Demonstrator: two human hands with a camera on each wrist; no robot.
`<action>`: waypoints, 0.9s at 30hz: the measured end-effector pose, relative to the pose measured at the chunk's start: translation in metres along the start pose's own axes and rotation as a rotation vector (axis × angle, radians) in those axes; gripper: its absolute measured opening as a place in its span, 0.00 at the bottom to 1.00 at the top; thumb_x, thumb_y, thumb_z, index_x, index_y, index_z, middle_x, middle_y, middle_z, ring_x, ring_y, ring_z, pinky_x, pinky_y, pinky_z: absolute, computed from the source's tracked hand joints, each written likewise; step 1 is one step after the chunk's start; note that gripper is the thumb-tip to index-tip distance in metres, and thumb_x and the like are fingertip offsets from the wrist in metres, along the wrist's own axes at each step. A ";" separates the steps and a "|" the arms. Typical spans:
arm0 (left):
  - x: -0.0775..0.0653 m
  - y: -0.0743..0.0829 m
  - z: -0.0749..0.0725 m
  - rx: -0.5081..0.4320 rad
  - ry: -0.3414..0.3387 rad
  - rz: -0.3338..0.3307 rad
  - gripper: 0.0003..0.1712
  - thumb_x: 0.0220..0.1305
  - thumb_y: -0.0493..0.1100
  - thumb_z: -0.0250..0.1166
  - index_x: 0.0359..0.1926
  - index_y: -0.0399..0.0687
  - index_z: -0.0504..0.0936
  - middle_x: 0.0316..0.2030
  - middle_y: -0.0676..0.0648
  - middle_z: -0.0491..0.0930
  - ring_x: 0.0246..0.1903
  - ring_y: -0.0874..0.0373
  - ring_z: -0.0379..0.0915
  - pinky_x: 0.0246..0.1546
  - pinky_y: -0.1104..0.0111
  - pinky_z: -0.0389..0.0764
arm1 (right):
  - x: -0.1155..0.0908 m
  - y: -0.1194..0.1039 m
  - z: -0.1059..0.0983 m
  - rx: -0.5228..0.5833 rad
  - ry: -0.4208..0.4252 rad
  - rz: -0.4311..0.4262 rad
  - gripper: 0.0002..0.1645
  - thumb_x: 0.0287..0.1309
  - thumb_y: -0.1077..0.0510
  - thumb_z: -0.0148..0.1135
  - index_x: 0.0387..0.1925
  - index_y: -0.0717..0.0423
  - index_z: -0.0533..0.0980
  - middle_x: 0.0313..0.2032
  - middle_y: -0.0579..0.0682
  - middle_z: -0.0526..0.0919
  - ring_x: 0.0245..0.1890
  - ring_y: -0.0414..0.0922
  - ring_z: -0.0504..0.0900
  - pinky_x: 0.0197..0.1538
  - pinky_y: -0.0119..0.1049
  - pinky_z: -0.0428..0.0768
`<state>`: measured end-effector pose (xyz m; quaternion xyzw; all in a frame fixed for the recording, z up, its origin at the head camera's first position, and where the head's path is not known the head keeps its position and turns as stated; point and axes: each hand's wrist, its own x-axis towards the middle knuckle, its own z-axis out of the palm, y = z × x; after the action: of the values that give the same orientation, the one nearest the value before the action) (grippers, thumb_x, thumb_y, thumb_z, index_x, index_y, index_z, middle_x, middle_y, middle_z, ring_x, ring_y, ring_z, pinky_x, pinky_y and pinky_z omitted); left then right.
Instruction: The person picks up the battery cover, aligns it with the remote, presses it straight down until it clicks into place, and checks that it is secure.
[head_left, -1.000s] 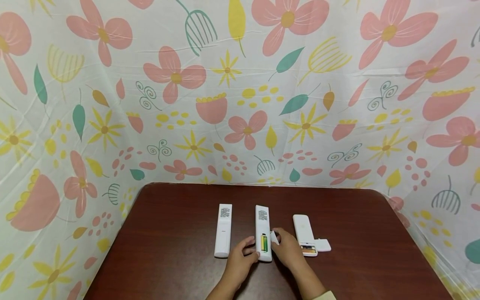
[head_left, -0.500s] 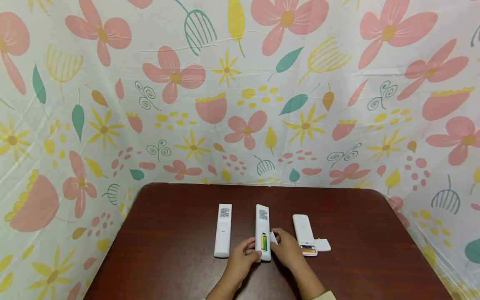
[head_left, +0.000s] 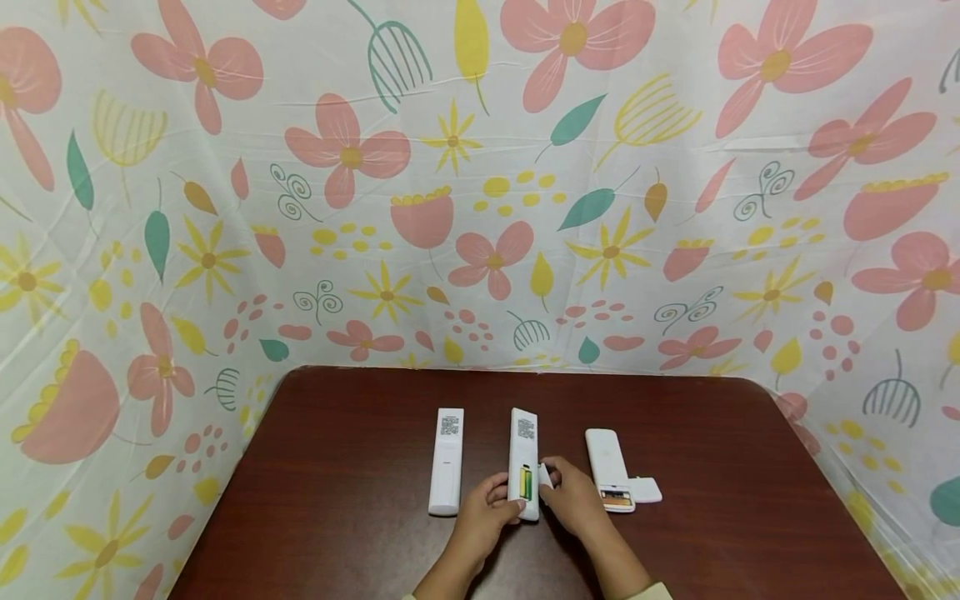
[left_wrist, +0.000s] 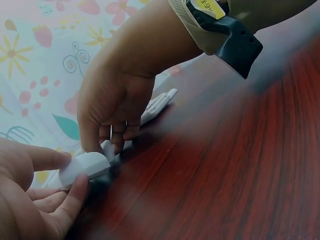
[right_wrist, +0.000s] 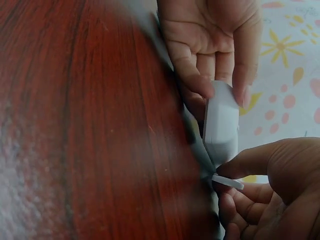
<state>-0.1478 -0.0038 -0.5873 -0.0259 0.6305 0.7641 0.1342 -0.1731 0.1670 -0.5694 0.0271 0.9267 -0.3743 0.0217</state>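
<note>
A white remote control (head_left: 523, 446) lies back side up, its battery compartment uncovered and the green-and-yellow batteries (head_left: 526, 483) showing. My left hand (head_left: 482, 515) grips its near end between thumb and fingers; in the left wrist view that rounded end (left_wrist: 84, 166) faces the camera. Close to the remote's right edge, my right hand (head_left: 576, 502) pinches a small white battery cover (right_wrist: 229, 181). In the right wrist view the cover sits just below the remote's end (right_wrist: 222, 117). Whether cover and remote touch is unclear.
Left of my hands lies a second white remote (head_left: 446, 462), closed, back side up. To the right is a smaller white remote (head_left: 609, 462) with batteries exposed and its cover (head_left: 646, 490) beside it. All rest on a dark red wooden table (head_left: 360, 467) before a flowered cloth (head_left: 480, 200).
The held remote has shifted slightly left and away from me, its near end turning a little with the left hand. The right hand still holds the cover in almost the same place.
</note>
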 end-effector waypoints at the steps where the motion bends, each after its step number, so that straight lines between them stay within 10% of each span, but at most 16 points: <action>1: 0.000 0.000 0.000 -0.007 0.000 -0.003 0.36 0.60 0.30 0.68 0.67 0.22 0.65 0.52 0.31 0.82 0.42 0.56 0.83 0.38 0.67 0.86 | 0.000 0.000 0.000 0.005 -0.001 0.005 0.25 0.56 0.61 0.66 0.57 0.60 0.78 0.30 0.47 0.82 0.28 0.40 0.74 0.32 0.34 0.72; 27: 0.004 0.001 -0.004 -0.192 -0.001 -0.043 0.36 0.61 0.29 0.67 0.68 0.26 0.66 0.59 0.32 0.77 0.42 0.55 0.83 0.44 0.66 0.87 | -0.002 -0.009 -0.013 0.151 0.072 0.028 0.20 0.60 0.63 0.64 0.55 0.54 0.80 0.37 0.49 0.84 0.35 0.39 0.78 0.36 0.31 0.75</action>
<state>-0.1518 -0.0073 -0.5883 -0.0519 0.5534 0.8181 0.1478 -0.1719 0.1697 -0.5536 0.0552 0.8954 -0.4417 -0.0083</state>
